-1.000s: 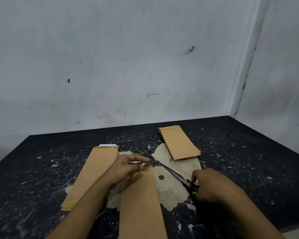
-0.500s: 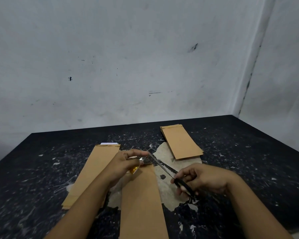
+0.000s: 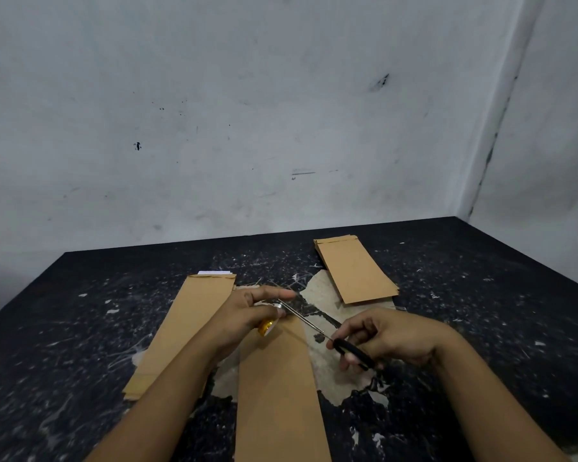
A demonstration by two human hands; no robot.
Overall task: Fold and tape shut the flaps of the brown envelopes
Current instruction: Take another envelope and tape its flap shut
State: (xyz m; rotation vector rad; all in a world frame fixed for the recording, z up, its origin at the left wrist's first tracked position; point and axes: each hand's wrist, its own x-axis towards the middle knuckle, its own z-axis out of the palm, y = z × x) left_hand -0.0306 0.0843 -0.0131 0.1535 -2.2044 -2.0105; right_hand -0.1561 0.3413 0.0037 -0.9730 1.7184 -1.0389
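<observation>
A long brown envelope (image 3: 277, 388) lies lengthwise in front of me on the black table (image 3: 481, 295). Above its far end my left hand (image 3: 247, 315) grips a small roll of tape (image 3: 267, 326) with a yellow core, forefinger stretched out. My right hand (image 3: 377, 335) holds black-handled scissors (image 3: 351, 351); their thin metal blades (image 3: 301, 316) reach up-left to the tape at my left fingertips. A stack of brown envelopes (image 3: 187, 325) lies to the left, partly under my left forearm. Another stack (image 3: 357, 271) lies at the back right.
The tabletop is black with white scratches, and a worn pale patch (image 3: 327, 371) shows around the middle envelope. A white wall (image 3: 247, 111) stands right behind the table, with a corner at the right. White paper (image 3: 214, 272) peeks from the left stack's far end.
My right hand lifted the scissors off the table and swung their blades up-left to the tape held by my left hand. The left hand stayed nearly in place.
</observation>
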